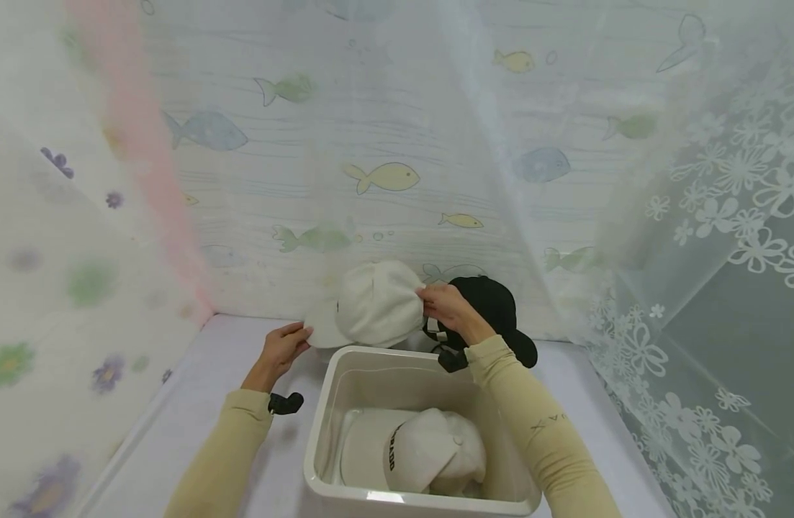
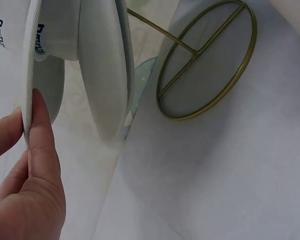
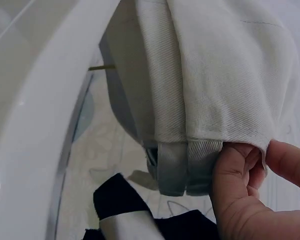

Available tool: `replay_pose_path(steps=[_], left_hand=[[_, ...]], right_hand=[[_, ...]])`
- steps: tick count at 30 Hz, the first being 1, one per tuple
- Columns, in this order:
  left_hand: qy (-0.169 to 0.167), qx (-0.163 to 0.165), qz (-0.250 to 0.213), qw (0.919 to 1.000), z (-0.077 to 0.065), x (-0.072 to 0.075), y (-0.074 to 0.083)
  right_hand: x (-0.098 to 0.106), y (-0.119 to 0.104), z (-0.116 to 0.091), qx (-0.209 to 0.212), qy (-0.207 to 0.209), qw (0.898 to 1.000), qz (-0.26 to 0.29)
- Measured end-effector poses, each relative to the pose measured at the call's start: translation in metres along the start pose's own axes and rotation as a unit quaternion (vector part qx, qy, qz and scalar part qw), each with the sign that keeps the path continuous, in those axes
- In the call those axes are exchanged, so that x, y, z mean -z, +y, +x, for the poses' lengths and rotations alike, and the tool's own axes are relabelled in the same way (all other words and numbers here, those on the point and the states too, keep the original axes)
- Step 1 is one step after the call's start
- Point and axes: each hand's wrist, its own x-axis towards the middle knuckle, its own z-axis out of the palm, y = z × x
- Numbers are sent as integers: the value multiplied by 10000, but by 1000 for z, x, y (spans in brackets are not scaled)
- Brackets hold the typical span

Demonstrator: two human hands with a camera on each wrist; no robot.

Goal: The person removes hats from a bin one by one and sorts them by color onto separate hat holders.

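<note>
Behind the bin, a white cap [image 1: 380, 306] sits with its brim toward the left. My left hand [image 1: 283, 349] pinches the edge of that brim between thumb and fingers. At the cap's back, my right hand [image 1: 445, 306] pinches the lower rim; the right wrist view shows the thumb and fingers on the fabric [image 3: 225, 85] by the back opening. More white brims [image 2: 102, 75] lie close behind the pinched one in the left wrist view, so several caps are nested. Below them appears a brass-coloured wire stand [image 2: 250, 45] with an oval base.
A cream plastic bin [image 1: 322, 432] stands in front, holding an off-white cap [image 1: 435, 446] with dark lettering. To the right of the white cap sits a black cap [image 1: 490, 309], partly behind my right hand. Fish-printed sheer curtain [image 1: 384, 176] hangs behind the white table [image 1: 293, 424].
</note>
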Motion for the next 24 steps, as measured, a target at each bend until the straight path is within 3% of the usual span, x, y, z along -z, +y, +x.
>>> replay_pose_path(steps=[10, 18, 24], left_hand=[[31, -10, 4, 10000, 0, 1, -11], [80, 44, 168, 9998, -3, -1, -19], [-125, 92, 146, 9998, -2, 0, -18]], right_hand=[[1, 6, -4, -211, 85, 9986, -473], [1, 7, -2, -208, 117, 9985, -499], [-3, 6, -1, -61, 338, 9986, -403]])
